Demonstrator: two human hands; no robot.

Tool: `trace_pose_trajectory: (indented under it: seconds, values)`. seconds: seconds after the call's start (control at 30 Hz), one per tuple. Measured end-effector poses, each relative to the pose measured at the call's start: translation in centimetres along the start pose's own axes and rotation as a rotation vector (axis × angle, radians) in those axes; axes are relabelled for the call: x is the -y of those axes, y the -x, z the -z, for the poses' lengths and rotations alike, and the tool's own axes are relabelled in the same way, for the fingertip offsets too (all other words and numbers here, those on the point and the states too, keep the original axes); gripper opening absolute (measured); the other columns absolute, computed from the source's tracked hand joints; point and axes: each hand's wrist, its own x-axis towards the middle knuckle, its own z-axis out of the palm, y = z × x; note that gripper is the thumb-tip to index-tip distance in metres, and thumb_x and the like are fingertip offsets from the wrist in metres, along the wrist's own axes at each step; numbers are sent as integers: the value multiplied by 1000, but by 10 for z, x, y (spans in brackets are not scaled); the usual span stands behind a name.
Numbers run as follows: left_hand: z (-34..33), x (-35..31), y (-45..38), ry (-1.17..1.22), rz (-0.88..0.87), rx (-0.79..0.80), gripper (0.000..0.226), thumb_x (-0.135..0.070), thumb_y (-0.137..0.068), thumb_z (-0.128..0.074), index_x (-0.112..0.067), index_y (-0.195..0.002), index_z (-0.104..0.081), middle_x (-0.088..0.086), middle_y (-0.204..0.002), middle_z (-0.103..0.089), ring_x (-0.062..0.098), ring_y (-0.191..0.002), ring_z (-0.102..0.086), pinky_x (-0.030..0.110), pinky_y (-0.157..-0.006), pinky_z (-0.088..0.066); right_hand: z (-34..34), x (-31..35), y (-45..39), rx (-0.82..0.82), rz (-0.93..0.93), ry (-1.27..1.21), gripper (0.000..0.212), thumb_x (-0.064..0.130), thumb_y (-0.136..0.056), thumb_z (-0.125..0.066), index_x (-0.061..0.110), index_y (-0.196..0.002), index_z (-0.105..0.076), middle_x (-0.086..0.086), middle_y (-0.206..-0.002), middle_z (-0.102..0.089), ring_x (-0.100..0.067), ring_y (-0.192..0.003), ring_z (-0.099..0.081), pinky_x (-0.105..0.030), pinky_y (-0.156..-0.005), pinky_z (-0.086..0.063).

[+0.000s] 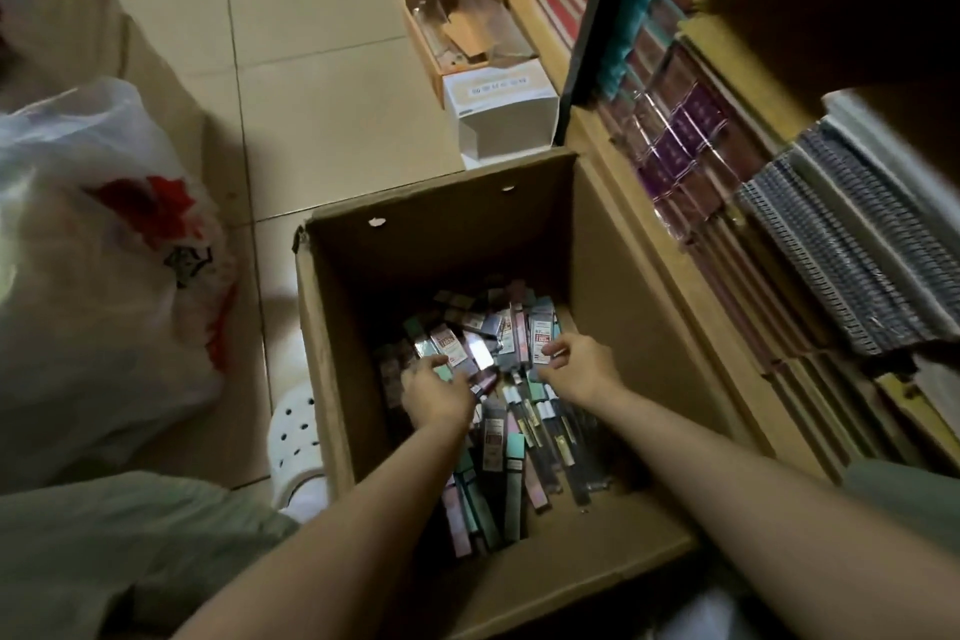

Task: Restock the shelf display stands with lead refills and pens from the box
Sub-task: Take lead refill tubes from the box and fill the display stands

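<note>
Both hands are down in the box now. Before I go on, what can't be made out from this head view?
- Left hand: its own back hides whether the fingers grip a packet.
- Packets in the cardboard box: print too small and dim; lead refills versus pens unclear.
- Right hand: the fingertips touch a packet; a pinch is unclear.
- Display stands: not identifiable; the shelf is blurred.

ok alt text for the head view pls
Both hands, left hand and right hand, reach down into an open cardboard box on the floor, onto a pile of packets. Stocked shelves stand right, a plastic bag left.
</note>
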Motion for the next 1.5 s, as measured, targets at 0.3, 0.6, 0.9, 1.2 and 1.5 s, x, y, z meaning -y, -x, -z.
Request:
trace_pose_trajectory:
  seconds: [0.3, 0.6, 0.9, 1.2, 1.5]
  values:
    - [-30, 4, -26, -128, 63, -176, 44, -25, -92, -62, -24, -133, -47, 7, -153, -28, 31, -139, -27, 51, -108, -30, -36, 0, -43, -119, -2, 4, 30, 25, -92, -65, 9, -117, -60, -10, -114, -64, -22, -99, -60, -26, -79, -46]
    - [-34, 9, -25, -86, -33, -277, 34, -11, -92, -60, -26, -122, -57, -1, -146, -37, 25, -132, -39, 40, -97, -47, -36, -13, -59, -179, 57, 253, 66, 22, -93, -63, 15, -149, -29, -7, -140, -36, -27, -127, -41, -37, -99, -42]
    - [-33, 18, -2, 82, 189, -248, 56, -5, -80, -73, -16, -128, -46, 9, -128, -48, 28, -112, -56, 38, -87, -51, -42, -18, -52, -194, 25, 111, 78, -1, -83, -71, 20, -147, -32, -6, -141, -34, -28, -115, -54, -34, -88, -50]
    - [-29, 20, 0, 20, 218, -105, 27, -8, -89, -65, -13, -115, -59, 10, -115, -61, 22, -97, -59, 33, -80, -52, -20, -15, -35, -38, -25, 30, 77, -7, -84, -67, 26, -146, -34, -15, -131, -50, -26, -102, -58, -32, -87, -52]
    - [9, -29, 28, 390, 18, 380, 40, 5, -89, -59, -14, -117, -37, 8, -89, -51, 22, -82, -57, 37, -75, -51, 33, 6, 18, -89, 42, -187, 71, -1, -76, -74, 29, -132, -43, 0, -99, -66, -16, -84, -65, -23, -60, -54]
